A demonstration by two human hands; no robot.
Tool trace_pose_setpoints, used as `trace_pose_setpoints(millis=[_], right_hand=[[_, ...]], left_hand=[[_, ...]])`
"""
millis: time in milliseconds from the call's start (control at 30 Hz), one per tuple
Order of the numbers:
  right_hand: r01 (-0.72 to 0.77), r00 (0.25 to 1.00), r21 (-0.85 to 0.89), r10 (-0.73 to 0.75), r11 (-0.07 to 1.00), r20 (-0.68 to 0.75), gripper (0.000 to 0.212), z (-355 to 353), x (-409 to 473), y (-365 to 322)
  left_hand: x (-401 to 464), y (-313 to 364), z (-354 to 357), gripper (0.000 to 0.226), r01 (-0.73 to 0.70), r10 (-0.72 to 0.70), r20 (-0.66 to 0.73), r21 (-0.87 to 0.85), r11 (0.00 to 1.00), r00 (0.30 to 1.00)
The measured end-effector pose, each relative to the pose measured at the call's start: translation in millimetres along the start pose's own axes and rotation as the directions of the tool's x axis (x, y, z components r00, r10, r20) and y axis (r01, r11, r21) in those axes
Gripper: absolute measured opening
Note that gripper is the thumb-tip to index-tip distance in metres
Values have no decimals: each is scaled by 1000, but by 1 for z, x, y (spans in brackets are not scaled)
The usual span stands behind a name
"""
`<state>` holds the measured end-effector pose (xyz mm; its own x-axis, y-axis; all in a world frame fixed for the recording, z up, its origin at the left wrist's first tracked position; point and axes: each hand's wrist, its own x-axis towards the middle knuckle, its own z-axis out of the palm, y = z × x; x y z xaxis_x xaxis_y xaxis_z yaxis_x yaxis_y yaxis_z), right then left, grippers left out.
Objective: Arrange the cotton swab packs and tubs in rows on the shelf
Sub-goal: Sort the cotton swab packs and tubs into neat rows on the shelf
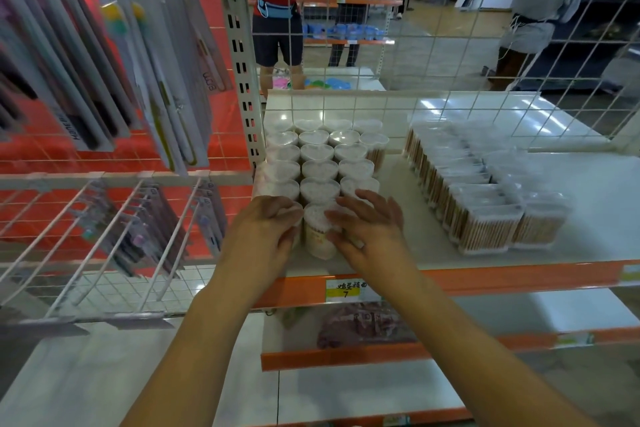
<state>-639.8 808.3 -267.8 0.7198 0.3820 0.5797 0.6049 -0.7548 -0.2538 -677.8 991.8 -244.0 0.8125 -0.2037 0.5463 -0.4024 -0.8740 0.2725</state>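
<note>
Bare shelf (398,218) between heart-lidded tubs (318,163) and rectangular packs (485,184) lies free — wire grid (433,55) (behind) blocks.

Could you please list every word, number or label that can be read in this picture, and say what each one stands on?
"7": yellow price tag on the orange shelf edge; the handwritten characters above it are too unclear to read surely.
"HOME..." partly legible: hanging blister pack at left.
Purple lettering on another hanging pack: too blurred to read.
Print on the front tub between the hands: too blurred.
Other shelf-edge tags: unreadable.
</note>
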Motion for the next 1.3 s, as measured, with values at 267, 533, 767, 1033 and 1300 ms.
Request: trace_pose_setpoints(millis=[267,533,767,1033,1300], right_hand=[[-39,999,86,38,996,11,36,-8,11,-5],[-47,974,194,1,980,227,40,-26,58,-23],[-1,891,209,-94,978,445,37,-19,58,-16],[-120,897,374,-61,920,437,31,-19,60,-5],[-170,917,411,-9,896,399,28,-17,63,-6]], left_hand=[[4,3,-6,34,48,-47,7,-73,996,999],[24,-24,-5,34,265,-262,83,-27,964,961],[20,-22,-6,52,234,-231,192,5,972,954],[24,-20,-5,38,239,-237,207,14,971,949],[22,-20,-5,38,273,-266,212,-1,962,940]])
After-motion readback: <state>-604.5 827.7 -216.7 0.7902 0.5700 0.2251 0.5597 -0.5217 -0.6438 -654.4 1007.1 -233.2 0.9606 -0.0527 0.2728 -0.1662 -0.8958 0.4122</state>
